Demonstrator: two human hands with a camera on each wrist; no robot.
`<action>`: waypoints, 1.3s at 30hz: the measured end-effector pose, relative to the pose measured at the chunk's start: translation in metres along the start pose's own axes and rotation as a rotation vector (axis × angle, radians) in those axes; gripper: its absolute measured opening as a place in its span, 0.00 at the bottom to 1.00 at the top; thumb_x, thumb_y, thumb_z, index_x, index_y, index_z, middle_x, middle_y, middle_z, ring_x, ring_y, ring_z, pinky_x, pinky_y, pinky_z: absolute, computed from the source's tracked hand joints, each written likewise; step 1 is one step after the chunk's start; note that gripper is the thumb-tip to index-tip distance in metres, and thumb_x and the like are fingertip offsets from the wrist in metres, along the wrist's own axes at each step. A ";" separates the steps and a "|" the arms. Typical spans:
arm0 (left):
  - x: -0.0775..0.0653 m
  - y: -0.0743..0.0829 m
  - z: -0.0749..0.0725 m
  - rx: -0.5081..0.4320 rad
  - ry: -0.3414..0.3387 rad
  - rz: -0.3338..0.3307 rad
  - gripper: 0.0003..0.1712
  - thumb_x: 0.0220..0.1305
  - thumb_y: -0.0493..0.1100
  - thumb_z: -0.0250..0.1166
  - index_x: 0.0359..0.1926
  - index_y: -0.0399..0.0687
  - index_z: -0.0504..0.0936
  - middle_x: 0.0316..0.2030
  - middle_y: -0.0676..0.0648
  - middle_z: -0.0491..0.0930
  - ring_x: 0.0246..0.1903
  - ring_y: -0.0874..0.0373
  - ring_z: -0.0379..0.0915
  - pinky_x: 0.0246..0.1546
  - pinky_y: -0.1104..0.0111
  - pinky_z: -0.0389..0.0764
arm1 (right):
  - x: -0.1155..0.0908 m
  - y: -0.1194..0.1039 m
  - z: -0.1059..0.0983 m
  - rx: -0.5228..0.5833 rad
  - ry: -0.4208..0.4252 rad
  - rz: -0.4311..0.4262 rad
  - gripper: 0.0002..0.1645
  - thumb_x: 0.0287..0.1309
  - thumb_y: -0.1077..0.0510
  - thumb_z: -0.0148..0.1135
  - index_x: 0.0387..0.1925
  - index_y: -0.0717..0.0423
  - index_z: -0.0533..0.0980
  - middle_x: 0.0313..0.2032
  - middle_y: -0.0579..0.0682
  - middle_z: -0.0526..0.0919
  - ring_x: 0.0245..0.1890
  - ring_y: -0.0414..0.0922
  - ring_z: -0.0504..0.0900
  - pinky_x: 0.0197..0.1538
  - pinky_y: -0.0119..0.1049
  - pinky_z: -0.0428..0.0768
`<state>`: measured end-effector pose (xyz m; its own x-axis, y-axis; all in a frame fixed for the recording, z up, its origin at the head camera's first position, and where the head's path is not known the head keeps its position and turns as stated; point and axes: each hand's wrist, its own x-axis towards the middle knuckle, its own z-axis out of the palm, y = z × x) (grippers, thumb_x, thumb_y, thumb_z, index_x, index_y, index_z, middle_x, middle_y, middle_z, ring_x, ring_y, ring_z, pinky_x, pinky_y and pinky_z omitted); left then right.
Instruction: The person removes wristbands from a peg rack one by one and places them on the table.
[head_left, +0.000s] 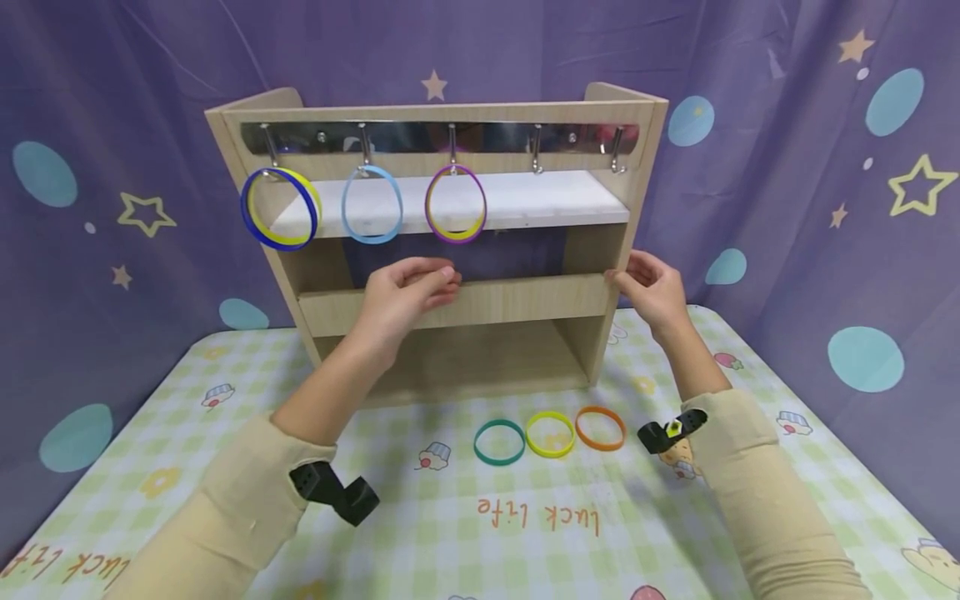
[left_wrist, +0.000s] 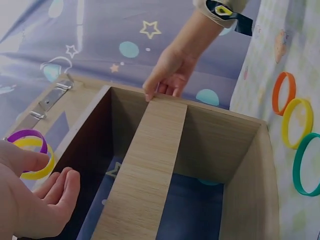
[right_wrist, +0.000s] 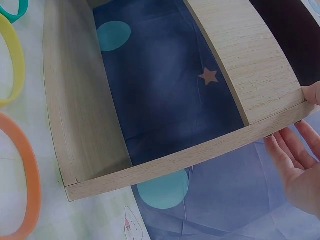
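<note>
A wooden shelf unit (head_left: 551,298) stands with a metal strip of hooks across its top. My right hand (head_left: 654,292) holds its right side edge, thumb at the front and fingers on the outer face, as the right wrist view also shows. Before the middle crossbar is my left hand (head_left: 405,300), fingers loosely bent, nothing seen in them. Just above it, a purple ring (head_left: 427,200) and a yellow ring (head_left: 459,237) hang together from the middle hook. A light blue ring (head_left: 344,208) hangs left of them; farther left are a dark blue ring (head_left: 245,212) and another yellow one (head_left: 318,204).
Flat on the checked tablecloth (head_left: 420,533), in front of the unit, lie a green ring (head_left: 477,451), a yellow ring (head_left: 551,454) and an orange ring (head_left: 600,447). The two right hooks (head_left: 537,150) hold no rings. A purple patterned curtain (head_left: 787,75) hangs behind.
</note>
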<state>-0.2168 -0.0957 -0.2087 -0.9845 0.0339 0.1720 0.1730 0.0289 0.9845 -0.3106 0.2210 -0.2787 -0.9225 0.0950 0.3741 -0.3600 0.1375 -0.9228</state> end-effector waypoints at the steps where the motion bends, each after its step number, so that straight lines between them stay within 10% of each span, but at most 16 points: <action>1: 0.000 0.001 0.000 -0.024 0.011 0.005 0.21 0.68 0.38 0.59 0.56 0.27 0.73 0.34 0.51 0.84 0.33 0.68 0.82 0.43 0.75 0.86 | 0.000 0.000 0.000 0.004 0.001 -0.002 0.13 0.54 0.62 0.65 0.42 0.48 0.78 0.28 0.29 0.83 0.31 0.27 0.81 0.38 0.17 0.83; 39: 0.006 0.019 0.015 -0.473 0.208 0.056 0.05 0.61 0.34 0.65 0.36 0.43 0.77 0.29 0.51 0.83 0.30 0.62 0.84 0.40 0.72 0.88 | -0.001 -0.002 0.000 -0.028 -0.005 0.003 0.15 0.56 0.62 0.63 0.46 0.53 0.76 0.28 0.28 0.82 0.32 0.26 0.81 0.39 0.17 0.83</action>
<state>-0.2186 -0.0802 -0.1898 -0.9674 -0.1779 0.1804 0.2407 -0.4234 0.8734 -0.3096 0.2204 -0.2775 -0.9243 0.0906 0.3707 -0.3531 0.1650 -0.9209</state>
